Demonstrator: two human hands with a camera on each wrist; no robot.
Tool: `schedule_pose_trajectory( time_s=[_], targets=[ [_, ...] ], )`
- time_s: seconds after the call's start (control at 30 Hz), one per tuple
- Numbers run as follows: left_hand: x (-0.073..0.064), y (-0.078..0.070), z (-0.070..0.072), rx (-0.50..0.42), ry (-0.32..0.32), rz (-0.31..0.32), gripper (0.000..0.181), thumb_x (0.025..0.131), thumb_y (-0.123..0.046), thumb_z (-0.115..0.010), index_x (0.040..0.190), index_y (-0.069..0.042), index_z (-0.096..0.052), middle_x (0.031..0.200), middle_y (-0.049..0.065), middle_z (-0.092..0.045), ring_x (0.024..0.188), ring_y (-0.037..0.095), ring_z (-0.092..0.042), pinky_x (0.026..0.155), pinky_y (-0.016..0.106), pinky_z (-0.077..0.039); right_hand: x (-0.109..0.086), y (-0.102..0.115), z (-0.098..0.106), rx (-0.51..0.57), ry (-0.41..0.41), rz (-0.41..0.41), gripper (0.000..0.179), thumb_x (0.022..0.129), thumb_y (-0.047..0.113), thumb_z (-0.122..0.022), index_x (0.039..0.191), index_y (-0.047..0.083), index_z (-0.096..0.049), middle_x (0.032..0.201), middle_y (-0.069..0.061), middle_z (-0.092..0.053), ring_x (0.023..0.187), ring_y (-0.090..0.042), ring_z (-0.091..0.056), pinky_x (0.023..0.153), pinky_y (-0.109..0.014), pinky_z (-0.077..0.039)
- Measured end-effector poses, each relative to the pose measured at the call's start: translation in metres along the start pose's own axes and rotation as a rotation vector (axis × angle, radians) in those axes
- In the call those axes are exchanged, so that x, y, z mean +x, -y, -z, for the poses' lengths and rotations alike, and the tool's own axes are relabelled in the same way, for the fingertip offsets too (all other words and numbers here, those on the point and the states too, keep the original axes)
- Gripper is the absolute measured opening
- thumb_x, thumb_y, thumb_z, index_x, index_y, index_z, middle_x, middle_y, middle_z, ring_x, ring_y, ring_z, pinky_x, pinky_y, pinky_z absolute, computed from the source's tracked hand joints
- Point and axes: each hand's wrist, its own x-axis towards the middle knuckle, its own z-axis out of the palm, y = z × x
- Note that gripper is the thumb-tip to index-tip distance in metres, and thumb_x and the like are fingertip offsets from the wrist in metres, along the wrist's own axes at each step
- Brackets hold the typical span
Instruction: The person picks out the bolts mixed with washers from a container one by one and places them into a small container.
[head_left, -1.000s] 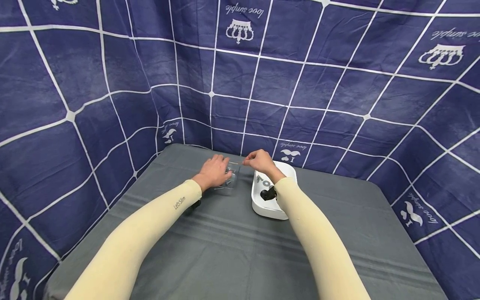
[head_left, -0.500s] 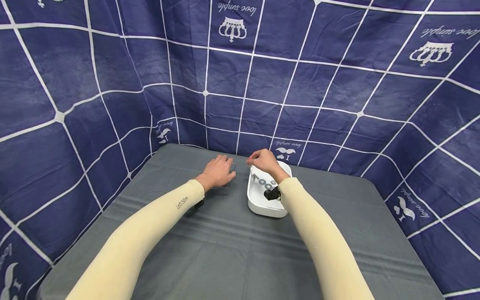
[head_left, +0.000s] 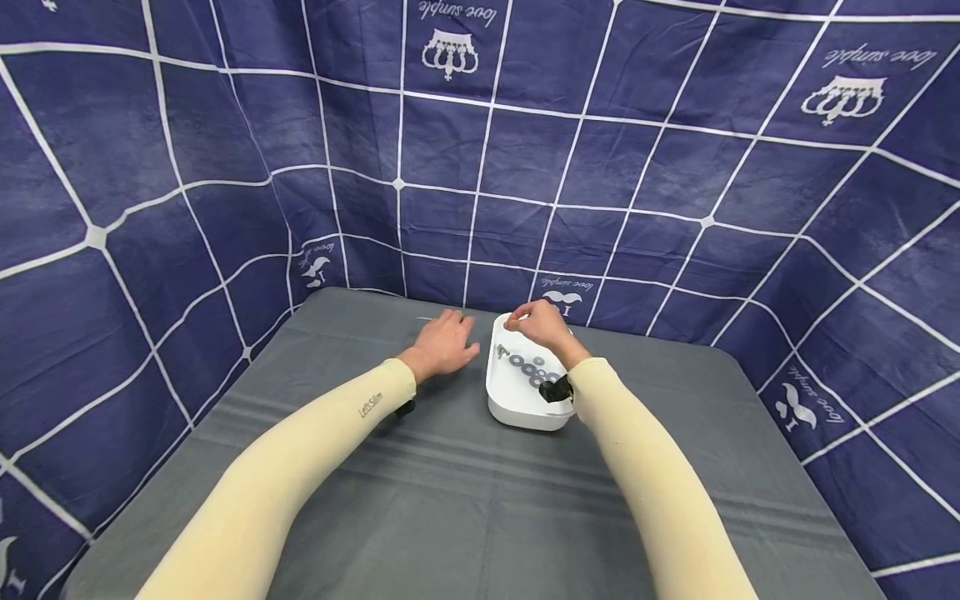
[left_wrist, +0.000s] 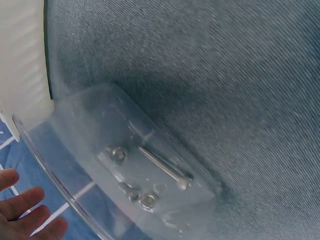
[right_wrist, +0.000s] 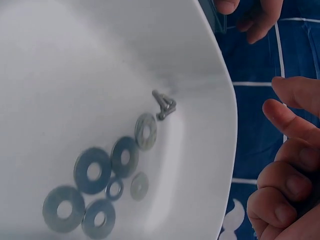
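Observation:
Fingers spread, the left hand [head_left: 445, 343] is just left of the white tray [head_left: 517, 412]. Beside its fingers in the left wrist view, a clear plastic box [left_wrist: 87, 117] holds a long bolt [left_wrist: 162, 166] and several smaller metal fasteners [left_wrist: 148, 200]. The head view largely hides that box behind the hand. Over the tray's far left part is the right hand [head_left: 543, 323], its thumb and index finger extended with tips slightly apart and the other fingers curled. Nothing shows between them. Inside the tray lie several flat washers [right_wrist: 80, 173] and a small cluster of screws [right_wrist: 164, 102].
A grey cloth covers the table [head_left: 435, 492]. Behind and at both sides hangs a blue curtain [head_left: 585, 167] with white grid lines. Black wrist cameras [head_left: 557, 390] sit under the forearms, the right one above the tray.
The right hand has moved rightward from beside the clear box's rim to over the tray. The left hand has shifted right, toward the tray. The head view has turned slightly right.

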Motion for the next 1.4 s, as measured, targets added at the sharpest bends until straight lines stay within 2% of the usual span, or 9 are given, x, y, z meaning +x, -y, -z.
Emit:
schedule_pose_trajectory(
  time_s=[0.33,0.57,0.7,1.03,1.3,1.4],
  targets=[
    [0.007,-0.017,-0.003,-0.002,0.009,-0.022,0.059,0.102,-0.043,-0.049,0.147,-0.005,-0.048,0.143,0.019,-0.052,0.136,0.033,-0.046,0.109,0.048,-0.044,-0.01,-0.018,0.013,-0.041,-0.018,-0.041,0.024,0.087,0.029,-0.075,0.099,0.008,-0.079,0.09,-0.007,-0.072,0.07,-0.018,-0.053,0.066,-0.028,-0.044],
    [0.008,-0.026,-0.005,-0.022,-0.017,-0.032,0.061,0.1,-0.042,-0.052,0.147,-0.004,-0.048,0.141,0.019,-0.054,0.134,0.033,-0.049,0.109,0.047,-0.044,-0.017,-0.032,0.018,-0.034,-0.024,-0.051,0.025,0.088,0.029,-0.074,0.101,0.009,-0.079,0.111,-0.01,-0.072,0.089,-0.023,-0.061,0.076,-0.033,-0.048],
    [0.009,-0.03,-0.008,-0.037,-0.021,-0.034,0.063,0.1,-0.044,-0.052,0.148,-0.003,-0.046,0.14,0.019,-0.055,0.132,0.033,-0.05,0.108,0.047,-0.045,-0.021,-0.039,0.018,-0.039,-0.02,-0.066,0.025,0.089,0.031,-0.073,0.101,0.01,-0.079,0.112,-0.01,-0.072,0.092,-0.024,-0.062,0.076,-0.033,-0.047],
    [0.013,-0.041,-0.014,-0.063,0.019,-0.024,0.063,0.1,-0.042,-0.05,0.148,-0.001,-0.043,0.137,0.019,-0.056,0.131,0.032,-0.05,0.105,0.047,-0.047,-0.029,-0.049,0.02,-0.009,-0.044,-0.09,0.025,0.087,0.031,-0.074,0.099,0.01,-0.079,0.103,-0.01,-0.073,0.083,-0.021,-0.058,0.072,-0.03,-0.044],
    [0.016,-0.044,-0.019,-0.073,0.076,0.012,0.069,0.1,-0.045,-0.049,0.151,0.002,-0.036,0.141,0.02,-0.053,0.133,0.032,-0.049,0.109,0.046,-0.045,-0.031,-0.054,0.021,0.002,-0.06,-0.102,0.023,0.086,0.03,-0.075,0.097,0.01,-0.08,0.098,-0.009,-0.073,0.08,-0.02,-0.056,0.069,-0.029,-0.042],
    [0.017,-0.046,-0.021,-0.08,0.079,0.019,0.071,0.1,-0.044,-0.049,0.152,0.003,-0.035,0.142,0.02,-0.052,0.135,0.033,-0.048,0.111,0.045,-0.043,-0.032,-0.055,0.022,0.005,-0.077,-0.093,0.022,0.085,0.028,-0.075,0.096,0.01,-0.08,0.096,-0.01,-0.073,0.079,-0.021,-0.057,0.069,-0.029,-0.042]
  ],
)
